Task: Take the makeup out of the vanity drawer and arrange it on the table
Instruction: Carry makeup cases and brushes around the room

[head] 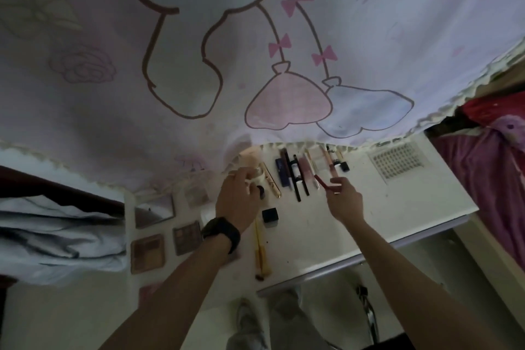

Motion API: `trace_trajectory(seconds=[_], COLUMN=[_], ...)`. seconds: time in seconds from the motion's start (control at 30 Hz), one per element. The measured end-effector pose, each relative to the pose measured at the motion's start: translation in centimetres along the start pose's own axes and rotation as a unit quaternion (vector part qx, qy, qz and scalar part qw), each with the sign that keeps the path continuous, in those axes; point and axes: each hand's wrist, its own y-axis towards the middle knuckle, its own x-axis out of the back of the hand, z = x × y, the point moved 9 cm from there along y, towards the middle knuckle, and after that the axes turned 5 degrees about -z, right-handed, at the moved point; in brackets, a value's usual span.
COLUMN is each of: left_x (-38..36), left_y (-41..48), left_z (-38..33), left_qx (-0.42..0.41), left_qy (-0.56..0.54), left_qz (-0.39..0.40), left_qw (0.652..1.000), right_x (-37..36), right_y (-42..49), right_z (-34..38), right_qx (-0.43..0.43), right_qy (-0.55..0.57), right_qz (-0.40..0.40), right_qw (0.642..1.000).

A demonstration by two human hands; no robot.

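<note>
On the white table lies a row of makeup sticks and tubes, side by side near the curtain's hem. My left hand, with a black watch on the wrist, holds a small pale bottle just left of the row. My right hand pinches a thin red stick at the row's near right end. A black cube-shaped case sits between my hands. A yellow-handled brush lies along the table's front. Eyeshadow palettes and a mirror rest at the left.
A cartoon-printed curtain hangs over the table's back and hides what lies behind it. A white vented panel sits at the far right of the table. Red and purple bedding lies to the right, grey cloth to the left.
</note>
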Motion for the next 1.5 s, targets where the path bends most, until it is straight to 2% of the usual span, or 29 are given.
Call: trace_trajectory(seconds=[0.13,0.27,0.37,0.43,0.53,0.63,0.77,0.97,1.13,1.37,1.5], left_x=[-5.1,-11.8,-15.6,-17.9,-20.3,-21.0,-21.2,-21.6,-22.1,-23.4,-23.6], left_y=[2.3,3.8,4.8,5.0,5.3,5.4,5.4,6.5,8.4,10.2,10.9], left_z=[-4.9,-6.0,-5.6,-5.1,-4.1,-3.6,-3.8,-5.2,-6.0,-6.0,-5.7], left_qx=[-0.109,-0.152,-0.163,-0.182,-0.183,-0.189,-0.211,-0.226,-0.199,-0.095,-0.057], left_qy=[0.113,0.244,0.308,0.337,0.358,0.379,0.395,0.425,0.458,0.448,0.466], left_qz=[0.105,0.219,0.273,0.307,0.343,0.344,0.322,0.298,0.241,0.203,0.191], left_qw=[0.982,0.932,0.897,0.872,0.849,0.838,0.834,0.824,0.832,0.865,0.862], right_x=[-0.9,-2.0,-1.9,-2.3,-2.6,-2.7,-1.9,-1.4,-0.7,-0.1,0.2], right_y=[3.9,6.2,7.0,7.2,7.6,7.8,8.3,9.3,9.2,8.6,8.4], right_z=[1.9,3.5,4.0,3.8,3.5,3.0,2.7,2.9,1.9,2.3,1.3], right_qx=[0.024,0.065,0.154,0.199,0.268,0.281,0.212,0.156,0.133,0.14,0.131], right_qy=[-0.007,-0.01,-0.089,-0.151,-0.248,-0.311,-0.244,-0.284,-0.321,-0.225,-0.193], right_qz=[-0.003,0.008,-0.003,0.027,0.041,0.041,0.033,0.027,0.02,-0.01,-0.019], right_qw=[1.0,0.998,0.984,0.968,0.93,0.907,0.946,0.946,0.937,0.964,0.972])
